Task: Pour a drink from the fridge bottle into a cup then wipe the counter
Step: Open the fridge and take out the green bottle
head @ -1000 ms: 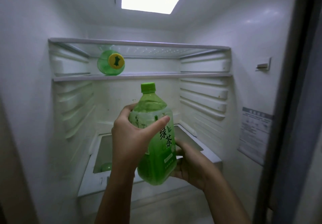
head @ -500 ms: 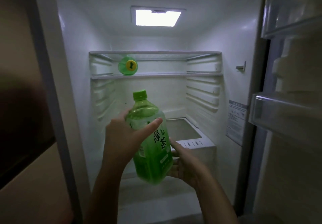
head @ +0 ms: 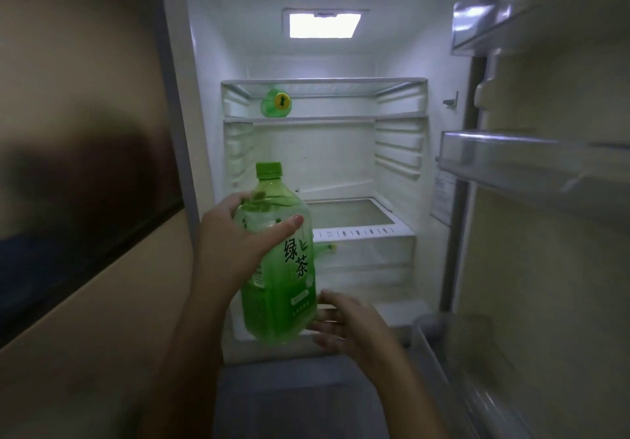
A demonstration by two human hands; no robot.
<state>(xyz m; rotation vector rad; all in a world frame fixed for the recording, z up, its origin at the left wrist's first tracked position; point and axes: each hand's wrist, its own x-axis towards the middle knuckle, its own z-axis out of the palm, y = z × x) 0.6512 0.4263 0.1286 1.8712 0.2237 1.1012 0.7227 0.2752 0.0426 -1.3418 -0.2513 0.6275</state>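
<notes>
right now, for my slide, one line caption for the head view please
Left hand grips a capped green tea bottle in front of the open fridge; right hand blurred beside its base.

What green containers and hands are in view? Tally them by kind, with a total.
green tea bottle, upright: 1
green container with yellow cap, lying on the upper shelf: 1
hands: 2 (left hand grips the green tea bottle, right hand open beside its base)
Total: 4
</notes>
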